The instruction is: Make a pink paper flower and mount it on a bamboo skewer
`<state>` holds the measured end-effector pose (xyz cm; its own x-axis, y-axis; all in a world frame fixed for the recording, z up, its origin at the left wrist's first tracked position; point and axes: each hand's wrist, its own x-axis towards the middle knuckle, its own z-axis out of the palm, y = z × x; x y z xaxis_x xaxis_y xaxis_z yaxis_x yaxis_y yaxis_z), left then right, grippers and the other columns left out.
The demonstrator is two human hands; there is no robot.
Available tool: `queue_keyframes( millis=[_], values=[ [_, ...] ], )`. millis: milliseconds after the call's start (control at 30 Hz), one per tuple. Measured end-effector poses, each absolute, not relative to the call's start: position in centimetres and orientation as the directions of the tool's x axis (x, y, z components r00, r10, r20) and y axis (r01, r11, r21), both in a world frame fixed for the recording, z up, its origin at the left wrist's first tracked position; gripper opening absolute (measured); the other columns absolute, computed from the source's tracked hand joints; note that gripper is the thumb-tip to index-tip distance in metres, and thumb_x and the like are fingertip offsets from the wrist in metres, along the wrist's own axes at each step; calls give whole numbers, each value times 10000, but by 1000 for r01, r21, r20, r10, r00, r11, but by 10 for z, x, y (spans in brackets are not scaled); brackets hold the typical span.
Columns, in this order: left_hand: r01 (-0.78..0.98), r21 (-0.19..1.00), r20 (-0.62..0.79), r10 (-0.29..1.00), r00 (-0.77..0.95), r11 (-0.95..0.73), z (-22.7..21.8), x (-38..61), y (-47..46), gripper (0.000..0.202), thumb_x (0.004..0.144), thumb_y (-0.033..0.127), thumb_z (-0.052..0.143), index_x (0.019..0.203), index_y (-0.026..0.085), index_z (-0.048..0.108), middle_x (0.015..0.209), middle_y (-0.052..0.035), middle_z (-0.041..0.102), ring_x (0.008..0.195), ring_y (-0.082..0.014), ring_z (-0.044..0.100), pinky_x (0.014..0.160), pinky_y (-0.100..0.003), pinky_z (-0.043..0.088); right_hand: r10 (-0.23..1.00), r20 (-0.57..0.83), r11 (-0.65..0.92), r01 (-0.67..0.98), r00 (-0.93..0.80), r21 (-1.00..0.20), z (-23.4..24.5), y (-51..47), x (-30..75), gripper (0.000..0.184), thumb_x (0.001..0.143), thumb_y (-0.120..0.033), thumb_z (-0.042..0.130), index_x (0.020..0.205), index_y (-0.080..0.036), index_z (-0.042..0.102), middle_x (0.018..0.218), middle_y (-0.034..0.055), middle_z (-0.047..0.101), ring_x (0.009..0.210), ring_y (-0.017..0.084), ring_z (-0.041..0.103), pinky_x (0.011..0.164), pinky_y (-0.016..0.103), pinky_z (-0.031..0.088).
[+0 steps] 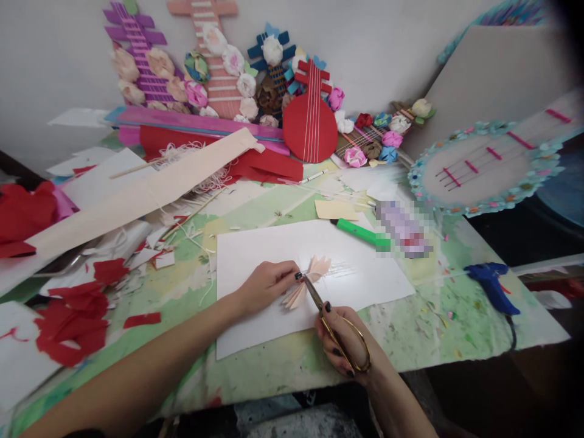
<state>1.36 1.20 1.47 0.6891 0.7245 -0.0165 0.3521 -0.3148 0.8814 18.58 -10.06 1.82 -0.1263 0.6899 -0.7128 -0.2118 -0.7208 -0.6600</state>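
Observation:
My left hand (269, 285) pinches a small fan of pleated, peach-coloured paper (298, 293) at its gathered middle. The paper flares out at both ends, and its upper edge looks cut into scallops. In my right hand (340, 340) is a pair of scissors (335, 331) with gold handles, my fingers wrapped round the loops. The blades point up and left, their tips at the paper beside my left fingertips. Whether the blades are touching the paper, I cannot tell. Both hands are over a white sheet (255, 249) on the table.
A green marker (360, 232) lies at the sheet's upper right. A blue glue gun (493, 286) sits at the right edge. Paper lutes, one red (310, 128), lean on the wall. Red scraps (73, 322) and a long cream strip (150, 188) cover the left.

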Motion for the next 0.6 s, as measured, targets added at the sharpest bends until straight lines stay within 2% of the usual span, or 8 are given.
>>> queue_keyframes(
  millis=[100, 300, 467, 533, 600],
  values=[
    [353, 882, -21, 723, 691, -312, 15, 13, 12, 295, 913, 327, 397, 753, 152, 572, 562, 51, 479, 533, -74, 422, 545, -195, 310, 711, -695, -699, -209, -107, -684, 17, -103, 186, 528, 644, -685, 600, 701, -183, 445, 349, -116, 335, 227, 17, 236, 239, 133, 129],
    [327, 892, 2, 725, 689, -313, 16, 13, 12, 270, 903, 313, 413, 750, 154, 568, 559, 52, 489, 531, -75, 436, 549, -192, 331, 759, -635, -651, -194, -146, -734, 17, -103, 184, 546, 642, -692, 601, 614, -171, 440, 347, -115, 297, 232, 4, 218, 241, 135, 121],
    [327, 912, 22, 824, 567, -249, 15, 13, 13, 256, 877, 289, 435, 707, 148, 566, 582, 24, 563, 554, -92, 501, 562, -204, 379, 799, -598, -596, -219, -65, -772, 18, -106, 189, 554, 657, -712, 563, 627, -168, 462, 376, -122, 259, 262, 1, 186, 267, 148, 130],
    [374, 883, 97, 890, 445, -283, 13, 12, 16, 205, 841, 250, 473, 712, 149, 596, 650, 0, 616, 580, -104, 520, 571, -216, 396, 842, -538, -528, -151, 32, -836, 21, -108, 199, 544, 700, -703, 520, 664, -161, 495, 394, -114, 264, 279, 9, 188, 285, 159, 134],
    [438, 829, 225, 923, 311, -349, 11, 9, 21, 149, 797, 210, 511, 700, 155, 610, 739, -23, 646, 642, -123, 545, 613, -237, 425, 871, -468, -479, 50, 149, -876, 23, -111, 214, 489, 724, -643, 540, 711, -154, 541, 389, -99, 299, 293, 29, 237, 309, 174, 159]
  ],
)
